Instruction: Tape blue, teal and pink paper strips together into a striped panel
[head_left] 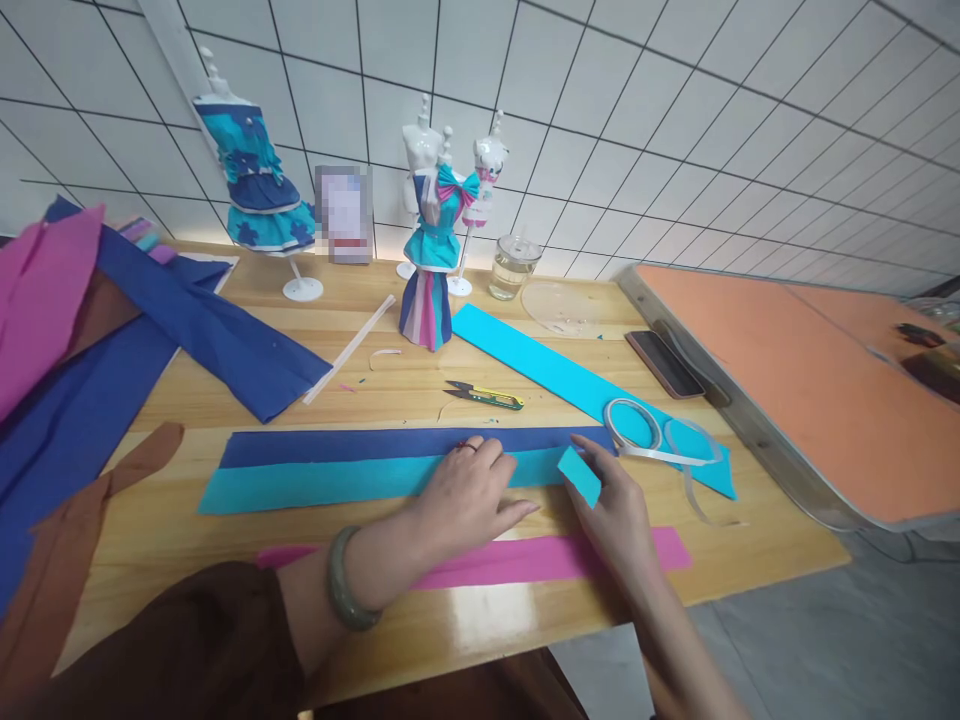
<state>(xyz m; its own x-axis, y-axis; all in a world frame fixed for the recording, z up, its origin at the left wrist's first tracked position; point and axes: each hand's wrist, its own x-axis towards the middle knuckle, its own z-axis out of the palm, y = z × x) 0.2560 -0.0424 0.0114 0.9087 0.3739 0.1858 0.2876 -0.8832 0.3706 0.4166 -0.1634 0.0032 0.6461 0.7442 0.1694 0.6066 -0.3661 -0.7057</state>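
Observation:
A turquoise strip (300,485) lies lengthwise along a dark blue strip (300,446), covering its near edge. On the turquoise one rests my left hand (465,495), fingers bent downward over the strip and thumb held apart. At the right end, my right hand (616,505) pinches the turquoise strip between thumb and fingers, its tip turned up. Closer to me a pink strip (510,562) lies partly under both forearms. Thread snips (486,395) with yellow and green handles lie beyond my left hand. A roll of white tape (632,426) sits just past my right hand.
A bright blue strip (540,362) slants under the tape. Small dressed mannequins (431,240) and a larger one (255,180) stand by the tiled wall, near a glass of liquid (514,268). A phone (664,363) lies right; coloured material (112,320) is heaped left.

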